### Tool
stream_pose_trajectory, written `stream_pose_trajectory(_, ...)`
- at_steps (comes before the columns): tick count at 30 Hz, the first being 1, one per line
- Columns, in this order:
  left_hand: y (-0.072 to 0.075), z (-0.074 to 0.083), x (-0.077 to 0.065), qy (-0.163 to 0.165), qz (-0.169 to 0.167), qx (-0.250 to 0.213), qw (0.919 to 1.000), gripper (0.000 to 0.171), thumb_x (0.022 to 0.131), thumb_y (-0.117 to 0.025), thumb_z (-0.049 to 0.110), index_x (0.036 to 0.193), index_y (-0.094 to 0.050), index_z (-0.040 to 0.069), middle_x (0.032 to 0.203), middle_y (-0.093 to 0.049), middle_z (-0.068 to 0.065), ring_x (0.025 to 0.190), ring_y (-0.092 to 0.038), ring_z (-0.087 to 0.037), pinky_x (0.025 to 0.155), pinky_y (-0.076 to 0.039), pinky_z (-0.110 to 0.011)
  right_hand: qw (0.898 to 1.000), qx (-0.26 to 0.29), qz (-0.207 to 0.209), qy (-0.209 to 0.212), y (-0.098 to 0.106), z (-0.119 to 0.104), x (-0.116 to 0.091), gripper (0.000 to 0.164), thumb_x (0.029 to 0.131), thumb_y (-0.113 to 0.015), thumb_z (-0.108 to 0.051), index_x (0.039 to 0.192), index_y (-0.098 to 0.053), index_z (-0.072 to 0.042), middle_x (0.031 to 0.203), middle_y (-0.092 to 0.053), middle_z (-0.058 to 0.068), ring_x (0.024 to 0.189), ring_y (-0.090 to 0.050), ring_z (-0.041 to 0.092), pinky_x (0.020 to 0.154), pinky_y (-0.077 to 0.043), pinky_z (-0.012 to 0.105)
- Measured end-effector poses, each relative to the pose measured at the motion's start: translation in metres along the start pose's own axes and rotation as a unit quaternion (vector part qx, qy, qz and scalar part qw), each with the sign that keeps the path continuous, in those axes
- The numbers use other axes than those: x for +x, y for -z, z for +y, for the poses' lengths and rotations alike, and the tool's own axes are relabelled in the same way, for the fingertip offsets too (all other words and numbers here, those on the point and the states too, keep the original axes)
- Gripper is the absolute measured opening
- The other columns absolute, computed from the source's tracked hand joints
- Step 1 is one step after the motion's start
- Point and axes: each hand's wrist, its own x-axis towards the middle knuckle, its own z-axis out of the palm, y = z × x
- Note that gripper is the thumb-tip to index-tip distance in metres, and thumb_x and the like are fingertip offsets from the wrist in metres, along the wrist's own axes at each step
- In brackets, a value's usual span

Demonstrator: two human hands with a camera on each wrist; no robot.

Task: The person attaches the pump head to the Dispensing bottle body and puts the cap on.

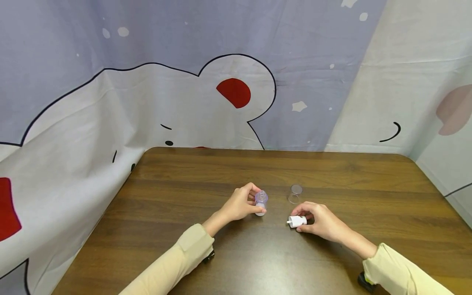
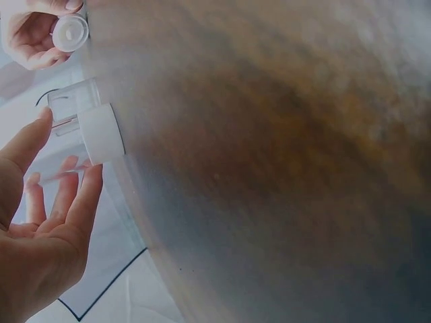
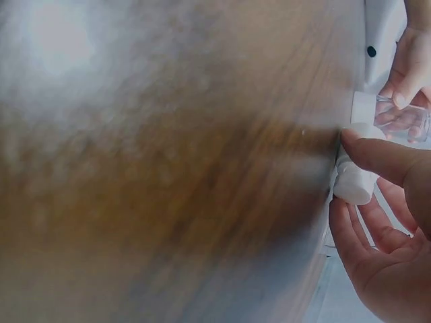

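My left hand (image 1: 241,203) holds a small clear bottle (image 1: 261,196) with a white base, its thumb across the front. In the left wrist view, the white base (image 2: 102,133) rests on the tabletop with the fingertips at its side. To the right, my right hand (image 1: 321,221) pinches a white pump top (image 1: 296,221) by its sides, low over the table. The pump top lies on its side, its thin stem pointing left. Behind that hand, a clear cylindrical cap (image 1: 295,194) lies on the table.
A brown wood-grain table (image 1: 206,172) spans the work area. At its back and left hangs a pale patterned curtain (image 1: 166,98). Dark wrist devices show under both sleeves (image 1: 195,241).
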Motion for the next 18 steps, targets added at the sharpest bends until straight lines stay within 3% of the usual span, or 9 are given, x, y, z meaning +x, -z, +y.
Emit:
stream_pose_trajectory(8,-0.0004,-0.0009,0.0005,-0.001,-0.001,0.000,1.0000,0.047,0.075,-0.081,0.005,0.112,-0.053,-0.005,0.107,-0.064,-0.018,0.095,-0.065,-0.025,0.079,-0.056,-0.020,1.000,-0.017,0.007,0.008,-0.0016,-0.0003,0.0005,0.029,0.073,-0.081,-0.002,0.096,-0.066,-0.010,0.093,-0.067,0.000,0.081,-0.060,0.002,0.071,-0.057,0.023)
stream_pose_trajectory(18,-0.0009,-0.0014,0.0006,0.003,-0.001,-0.001,1.0000,0.047,0.075,-0.081,0.005,0.112,-0.053,-0.004,0.107,-0.064,-0.017,0.096,-0.065,-0.025,0.080,-0.056,-0.020,0.999,-0.009,0.031,-0.024,0.0011,-0.0083,0.0080,0.030,0.074,-0.082,-0.008,0.097,-0.064,-0.016,0.086,-0.066,-0.006,0.079,-0.061,0.004,0.070,-0.056,0.023)
